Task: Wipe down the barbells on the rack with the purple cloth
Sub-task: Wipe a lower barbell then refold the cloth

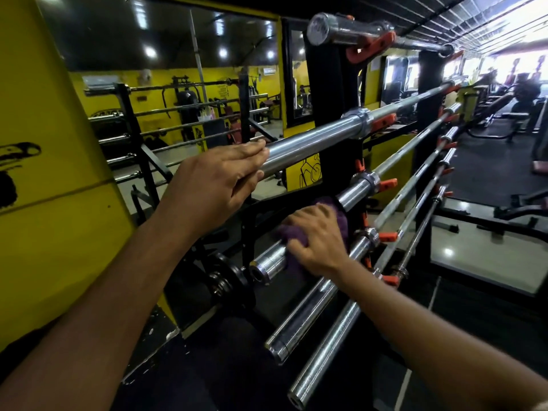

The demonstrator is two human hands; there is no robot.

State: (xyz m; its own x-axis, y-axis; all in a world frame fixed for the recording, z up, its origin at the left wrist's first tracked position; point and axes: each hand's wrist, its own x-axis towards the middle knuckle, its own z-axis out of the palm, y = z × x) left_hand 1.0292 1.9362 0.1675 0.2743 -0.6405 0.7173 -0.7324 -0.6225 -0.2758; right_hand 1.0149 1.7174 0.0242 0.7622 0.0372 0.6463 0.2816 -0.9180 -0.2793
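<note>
Several chrome barbells lie on a black rack with orange hooks. My left hand grips the near end of the second barbell's sleeve, fingers laid over it. My right hand holds the purple cloth wrapped round the sleeve of a lower barbell, whose end sticks out to the left of the cloth. Another sleeve runs up from behind the cloth. Two more sleeves point toward me below my right arm.
A yellow pillar stands close on the left, beside a wall mirror showing the gym. Black weight plates sit low by the rack. The top barbell hangs overhead. Gym machines fill the right background.
</note>
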